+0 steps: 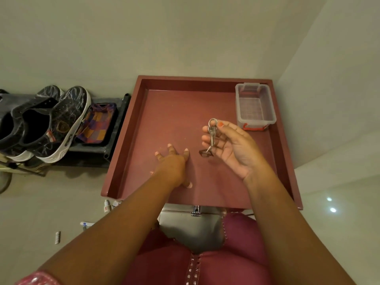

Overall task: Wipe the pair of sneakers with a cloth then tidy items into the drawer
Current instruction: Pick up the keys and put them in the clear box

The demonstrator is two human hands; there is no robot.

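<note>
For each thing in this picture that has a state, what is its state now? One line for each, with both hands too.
drawer: pulled open.
clear plastic box: lidless, empty, in the drawer's far right corner.
bunch of keys: hanging from the right hand above the drawer floor.
right hand: palm up, pinches the key ring.
left hand: fingers spread, palm down on the drawer floor.
pair of sneakers: side by side on a dark rack.

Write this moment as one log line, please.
phase: tidying | right hand: holds keys over drawer | left hand: spread on drawer floor | sneakers: on rack
</note>
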